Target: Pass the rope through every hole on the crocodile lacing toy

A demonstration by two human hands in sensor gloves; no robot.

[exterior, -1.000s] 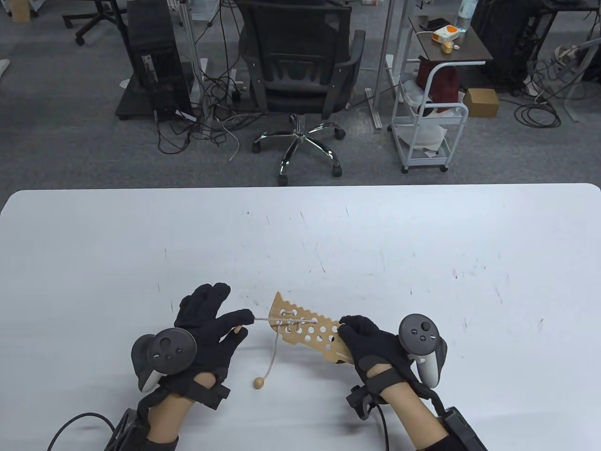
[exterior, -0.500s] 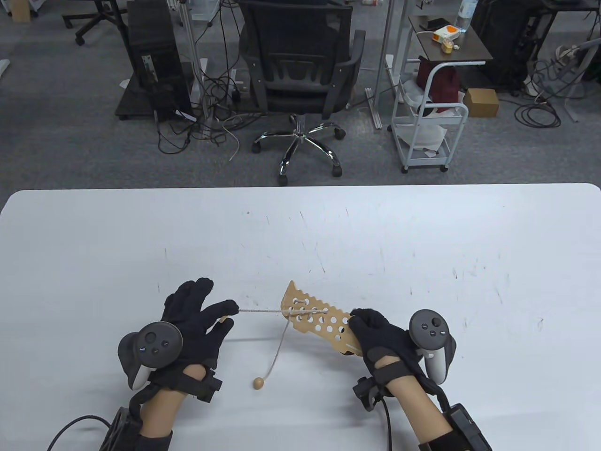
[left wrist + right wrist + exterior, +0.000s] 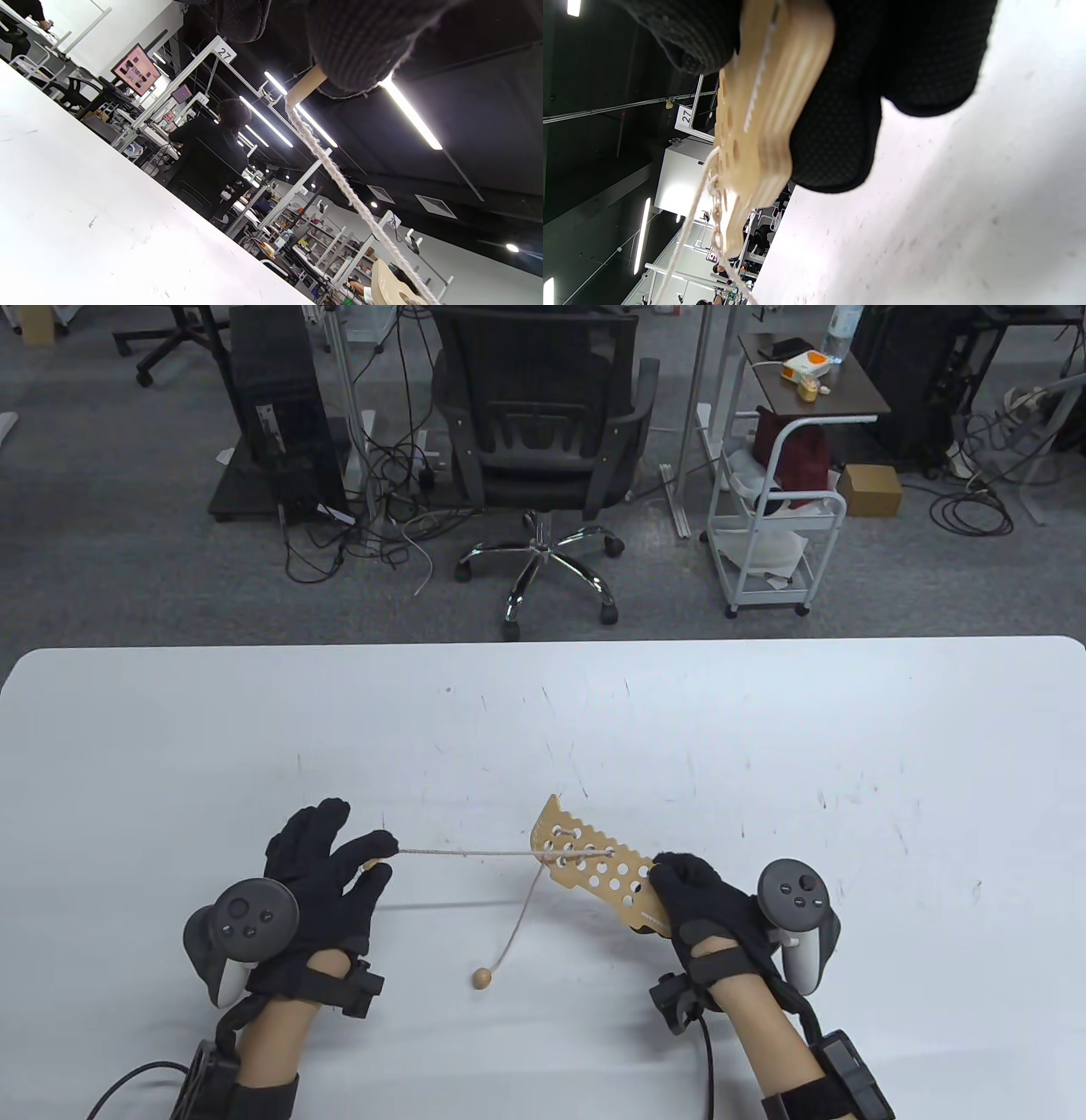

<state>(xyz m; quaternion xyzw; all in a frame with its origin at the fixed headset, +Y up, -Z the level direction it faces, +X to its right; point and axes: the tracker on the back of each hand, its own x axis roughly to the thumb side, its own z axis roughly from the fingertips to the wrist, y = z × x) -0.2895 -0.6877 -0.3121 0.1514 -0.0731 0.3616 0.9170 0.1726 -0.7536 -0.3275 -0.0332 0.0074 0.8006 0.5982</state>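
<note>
The left hand (image 3: pixel 318 869) pinches the wooden needle (image 3: pixel 370 864) at the rope's (image 3: pixel 467 855) lead end, and it has drawn well away from the crocodile (image 3: pixel 594 869) over the last second — the rope between them now runs long and taut. The right hand (image 3: pixel 704 903) grips the crocodile's near end, holding it tilted above the tabletop (image 3: pixel 764 729), and has drifted right, widening the gap. The tail with its bead (image 3: pixel 482 979) hangs from the board, the bead down on the tabletop. That looks like slack being pulled through a hole just threaded. Only the few holes at the far end carry rope — most remain open.
</note>
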